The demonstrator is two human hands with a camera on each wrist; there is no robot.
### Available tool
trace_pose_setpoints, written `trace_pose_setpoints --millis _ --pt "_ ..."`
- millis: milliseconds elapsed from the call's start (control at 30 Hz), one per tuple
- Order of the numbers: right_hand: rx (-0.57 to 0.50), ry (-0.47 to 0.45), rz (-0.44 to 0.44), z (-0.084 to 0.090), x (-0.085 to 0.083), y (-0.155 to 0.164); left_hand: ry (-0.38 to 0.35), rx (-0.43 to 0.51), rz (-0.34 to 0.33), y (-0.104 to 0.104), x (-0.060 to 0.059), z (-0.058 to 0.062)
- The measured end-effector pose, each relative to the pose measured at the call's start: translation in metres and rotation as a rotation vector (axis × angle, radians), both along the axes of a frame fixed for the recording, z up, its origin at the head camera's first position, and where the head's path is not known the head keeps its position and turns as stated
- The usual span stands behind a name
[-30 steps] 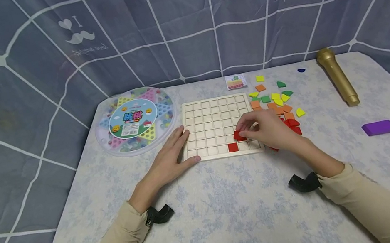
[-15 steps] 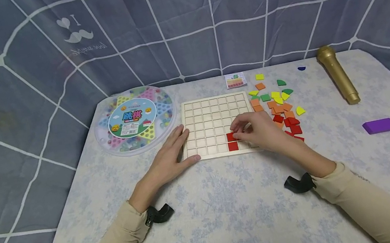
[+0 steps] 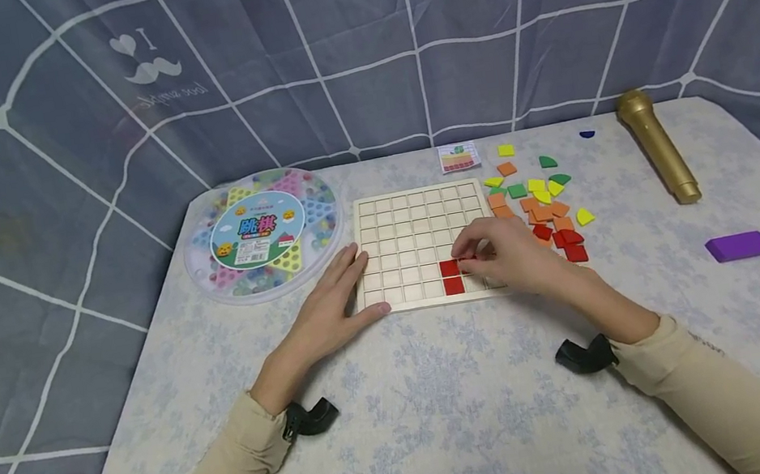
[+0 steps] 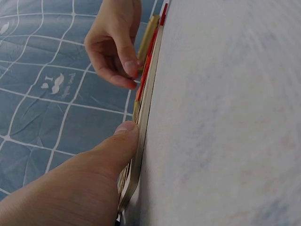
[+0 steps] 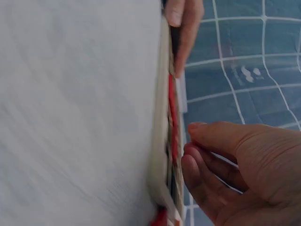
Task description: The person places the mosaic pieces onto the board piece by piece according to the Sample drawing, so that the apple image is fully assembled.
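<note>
My left hand (image 3: 329, 318) rests at the left edge of a pale wooden grid board (image 3: 396, 243), its thumb on the front left corner. Two red square tiles (image 3: 453, 285) sit in neighbouring cells, one behind the other, near the board's front. My right hand (image 3: 511, 254) is over the board's front right part, and its thumb and forefinger pinch another red tile (image 3: 469, 260), mostly hidden by the fingers. In the right wrist view the right hand's fingertips (image 5: 195, 129) are close to the board; the thin red edges of tiles (image 5: 172, 101) show on it.
Loose red, orange, yellow and green pieces (image 3: 541, 210) lie right of the board. A small picture card (image 3: 459, 158) is behind it. A round Chinese checkers box (image 3: 261, 230) stands left; a gold microphone-shaped object (image 3: 658, 146) and a purple block (image 3: 739, 246) lie right.
A second red tile has come to lie flat behind the first. My right hand has shifted slightly left, then slightly right, with red showing at its fingertips. My left hand stays still.
</note>
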State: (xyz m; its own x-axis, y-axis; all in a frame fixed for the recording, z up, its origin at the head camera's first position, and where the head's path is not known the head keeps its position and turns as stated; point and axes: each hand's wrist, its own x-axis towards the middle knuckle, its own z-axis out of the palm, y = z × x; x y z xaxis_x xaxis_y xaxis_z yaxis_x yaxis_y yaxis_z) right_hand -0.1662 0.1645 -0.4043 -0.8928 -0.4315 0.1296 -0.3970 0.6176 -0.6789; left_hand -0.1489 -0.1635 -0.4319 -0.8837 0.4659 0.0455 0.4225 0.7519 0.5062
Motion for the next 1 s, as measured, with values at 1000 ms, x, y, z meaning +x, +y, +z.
trace_pose_setpoints --millis 1000 --pt "0.344 -0.187 -0.236 0.03 -0.024 0.091 0.013 -0.002 -0.002 0.0 0.0 0.0"
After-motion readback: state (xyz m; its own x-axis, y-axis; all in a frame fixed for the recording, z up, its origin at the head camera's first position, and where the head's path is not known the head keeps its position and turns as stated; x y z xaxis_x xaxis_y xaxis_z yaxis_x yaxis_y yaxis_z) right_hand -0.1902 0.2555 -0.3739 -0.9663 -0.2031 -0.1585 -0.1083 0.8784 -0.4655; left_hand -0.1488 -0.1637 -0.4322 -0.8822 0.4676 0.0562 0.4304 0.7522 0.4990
